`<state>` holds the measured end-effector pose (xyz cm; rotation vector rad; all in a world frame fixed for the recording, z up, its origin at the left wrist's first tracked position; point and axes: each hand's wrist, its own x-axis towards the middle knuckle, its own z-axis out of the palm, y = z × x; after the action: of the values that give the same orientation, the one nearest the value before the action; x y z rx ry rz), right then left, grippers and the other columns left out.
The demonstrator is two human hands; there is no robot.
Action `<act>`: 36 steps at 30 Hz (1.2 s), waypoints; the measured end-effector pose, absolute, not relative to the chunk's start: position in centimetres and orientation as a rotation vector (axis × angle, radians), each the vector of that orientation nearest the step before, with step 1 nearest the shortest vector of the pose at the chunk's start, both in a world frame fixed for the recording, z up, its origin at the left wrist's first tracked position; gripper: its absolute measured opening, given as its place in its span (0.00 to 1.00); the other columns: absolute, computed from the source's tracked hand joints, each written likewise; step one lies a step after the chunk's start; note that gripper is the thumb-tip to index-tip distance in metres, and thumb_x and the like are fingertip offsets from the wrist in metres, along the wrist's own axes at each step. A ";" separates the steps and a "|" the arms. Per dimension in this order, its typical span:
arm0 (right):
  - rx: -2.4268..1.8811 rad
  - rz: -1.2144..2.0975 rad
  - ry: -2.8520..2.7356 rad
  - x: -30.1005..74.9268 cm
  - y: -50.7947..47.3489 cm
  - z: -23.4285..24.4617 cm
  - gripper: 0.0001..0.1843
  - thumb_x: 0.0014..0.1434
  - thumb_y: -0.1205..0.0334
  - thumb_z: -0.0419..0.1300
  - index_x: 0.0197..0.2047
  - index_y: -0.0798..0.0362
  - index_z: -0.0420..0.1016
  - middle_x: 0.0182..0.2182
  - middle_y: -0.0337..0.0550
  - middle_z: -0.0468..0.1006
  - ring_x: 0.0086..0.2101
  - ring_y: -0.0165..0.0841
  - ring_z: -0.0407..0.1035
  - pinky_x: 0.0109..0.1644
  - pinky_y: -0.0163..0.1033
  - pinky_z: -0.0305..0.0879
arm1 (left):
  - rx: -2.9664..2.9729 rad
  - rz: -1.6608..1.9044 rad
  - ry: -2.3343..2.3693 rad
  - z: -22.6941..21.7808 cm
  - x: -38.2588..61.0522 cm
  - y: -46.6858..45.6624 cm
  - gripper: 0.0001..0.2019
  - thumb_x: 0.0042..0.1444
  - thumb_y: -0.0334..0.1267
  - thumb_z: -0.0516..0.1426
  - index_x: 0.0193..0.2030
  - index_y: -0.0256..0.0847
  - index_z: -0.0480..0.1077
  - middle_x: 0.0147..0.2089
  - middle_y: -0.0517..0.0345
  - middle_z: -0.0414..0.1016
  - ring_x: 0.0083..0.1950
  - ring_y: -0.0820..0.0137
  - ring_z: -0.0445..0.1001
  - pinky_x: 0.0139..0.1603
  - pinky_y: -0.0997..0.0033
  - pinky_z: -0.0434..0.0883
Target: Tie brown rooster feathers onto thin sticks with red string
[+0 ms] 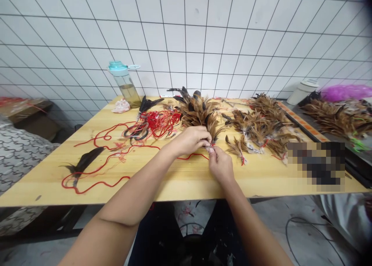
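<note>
Wooden table (188,184), scattered feathers (197,111), white tiled wall (203,37)

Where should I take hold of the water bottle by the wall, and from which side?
Probably high on the water bottle, just below the teal cap, coming from the near side. It stands upright with a straight, round body, and a high grip should keep the hand above the crumpled pink wad and the dark feather on either side of its base.

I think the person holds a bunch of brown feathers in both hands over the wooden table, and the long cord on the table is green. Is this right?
Not quite: the head view shows the cord is red, not green. The left hand and right hand do hold the brown feathers over the wooden table.
</note>
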<state>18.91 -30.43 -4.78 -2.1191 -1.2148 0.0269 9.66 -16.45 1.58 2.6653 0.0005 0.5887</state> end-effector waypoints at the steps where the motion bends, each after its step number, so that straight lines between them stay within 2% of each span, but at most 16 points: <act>1: -2.111 0.036 -1.202 19.0 -30.4 -4.9 0.19 0.64 0.58 0.44 0.37 0.55 0.74 0.29 0.48 0.78 0.30 0.36 0.71 0.34 0.36 0.58 | 2.668 0.594 0.008 1.5 9.7 -16.5 0.07 0.59 0.32 0.54 0.34 0.38 0.74 0.35 0.55 0.73 0.36 0.73 0.71 0.39 0.74 0.65; 4: -2.088 0.088 -1.154 19.2 -30.2 -4.9 0.19 0.64 0.58 0.44 0.35 0.55 0.73 0.26 0.46 0.76 0.27 0.35 0.68 0.32 0.36 0.58 | 2.656 0.638 0.034 1.1 10.0 -17.0 0.07 0.60 0.33 0.53 0.36 0.39 0.73 0.36 0.55 0.73 0.38 0.72 0.71 0.41 0.73 0.66; 6: -2.053 0.127 -1.119 19.5 -30.3 -4.8 0.18 0.63 0.58 0.44 0.33 0.55 0.72 0.24 0.44 0.74 0.25 0.34 0.66 0.32 0.36 0.58 | 2.627 0.736 0.055 1.0 10.2 -17.5 0.07 0.60 0.33 0.54 0.42 0.39 0.72 0.40 0.53 0.73 0.42 0.70 0.71 0.45 0.71 0.67; 10: -1.977 0.125 -1.045 20.4 -30.7 -4.4 0.17 0.62 0.56 0.44 0.28 0.53 0.67 0.22 0.41 0.71 0.24 0.33 0.64 0.31 0.37 0.57 | 2.519 1.151 0.186 1.3 9.8 -18.2 0.15 0.58 0.35 0.56 0.52 0.39 0.68 0.50 0.49 0.71 0.52 0.65 0.68 0.55 0.64 0.66; 12: -1.954 0.105 -0.998 20.8 -31.0 -4.3 0.17 0.62 0.55 0.44 0.27 0.52 0.65 0.21 0.40 0.70 0.23 0.32 0.63 0.30 0.36 0.56 | 2.396 1.353 0.319 1.3 9.2 -18.1 0.14 0.58 0.36 0.56 0.52 0.39 0.68 0.49 0.49 0.71 0.51 0.66 0.68 0.52 0.65 0.67; 14: -1.926 0.085 -0.955 21.1 -31.3 -4.1 0.17 0.62 0.54 0.45 0.26 0.51 0.64 0.21 0.39 0.69 0.24 0.32 0.62 0.30 0.36 0.56 | 2.245 1.459 0.449 0.8 8.7 -17.8 0.12 0.58 0.36 0.55 0.49 0.38 0.68 0.45 0.50 0.70 0.45 0.68 0.69 0.46 0.68 0.68; 16: -1.911 0.055 -0.928 21.0 -31.5 -3.9 0.16 0.62 0.54 0.45 0.26 0.51 0.63 0.21 0.39 0.69 0.24 0.32 0.62 0.30 0.36 0.56 | 2.111 1.401 0.521 0.1 8.5 -17.6 0.08 0.58 0.36 0.55 0.43 0.37 0.68 0.40 0.53 0.70 0.39 0.71 0.68 0.41 0.71 0.67; 18: -1.919 0.001 -0.916 20.6 -31.7 -3.6 0.16 0.62 0.55 0.45 0.25 0.51 0.62 0.20 0.39 0.69 0.23 0.32 0.62 0.30 0.37 0.56 | 1.983 1.173 0.503 -0.8 8.7 -17.7 0.07 0.57 0.38 0.55 0.37 0.37 0.68 0.35 0.56 0.70 0.35 0.73 0.68 0.39 0.72 0.67; 22: -1.960 -0.185 -0.926 19.2 -31.7 -3.3 0.15 0.62 0.58 0.45 0.27 0.51 0.65 0.21 0.43 0.71 0.25 0.36 0.64 0.32 0.39 0.58 | 1.714 0.737 0.363 -2.4 10.0 -19.3 0.12 0.55 0.44 0.58 0.34 0.35 0.68 0.32 0.57 0.71 0.34 0.74 0.68 0.39 0.72 0.67; 27: -2.111 -0.332 -0.902 17.6 -31.1 -3.9 0.17 0.63 0.59 0.43 0.37 0.55 0.71 0.27 0.52 0.76 0.27 0.40 0.67 0.32 0.41 0.58 | 1.537 0.829 0.378 -3.1 10.7 -21.4 0.17 0.49 0.46 0.63 0.38 0.35 0.69 0.34 0.56 0.73 0.35 0.72 0.70 0.38 0.73 0.68; 31: -2.140 -0.353 -0.915 16.6 -30.6 -4.0 0.20 0.64 0.57 0.43 0.44 0.58 0.73 0.33 0.56 0.79 0.29 0.40 0.70 0.33 0.40 0.58 | 1.511 0.845 0.432 -2.3 10.2 -21.8 0.15 0.53 0.47 0.59 0.36 0.34 0.71 0.35 0.54 0.75 0.35 0.71 0.72 0.38 0.72 0.69; 36: -2.087 -0.331 -0.939 16.3 -30.2 -3.8 0.18 0.63 0.57 0.45 0.40 0.57 0.73 0.32 0.54 0.79 0.29 0.40 0.71 0.33 0.40 0.59 | 1.389 0.829 0.467 -1.7 9.8 -21.5 0.13 0.51 0.44 0.60 0.31 0.34 0.69 0.27 0.59 0.72 0.28 0.75 0.68 0.32 0.75 0.67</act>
<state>16.31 -30.19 -3.76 -2.0872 -0.9390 -0.3315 9.79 -21.49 -1.75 1.3890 0.4670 0.8290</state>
